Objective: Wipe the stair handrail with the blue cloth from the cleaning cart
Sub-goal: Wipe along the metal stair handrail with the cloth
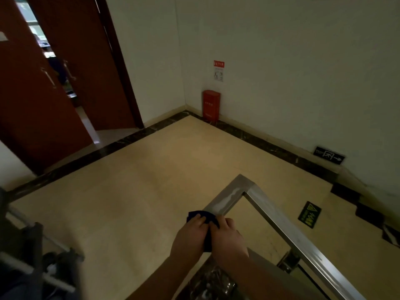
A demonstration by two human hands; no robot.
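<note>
2 bare hands, the left hand (190,232) and right hand (227,234), curl round a dark blue cloth (200,215) pressed on the square stainless-steel stair handrail (281,220), just short of its corner. A damp streak (229,197) ahead suggests wiping is under way; the long descending run looks undone.

I can read no lettering. At the far end of the right wall (303,83) hangs a red-and-white notice (218,71), its print blurred, above a red box (211,105) with faint marks. Nearer and low on that wall, a dark exit sign (329,155) shows a running figure and a right-pointing arrow. On the floor (173,169) right of the handrail (292,234) is a black sticker (309,214) with a yellow warning triangle.
</note>
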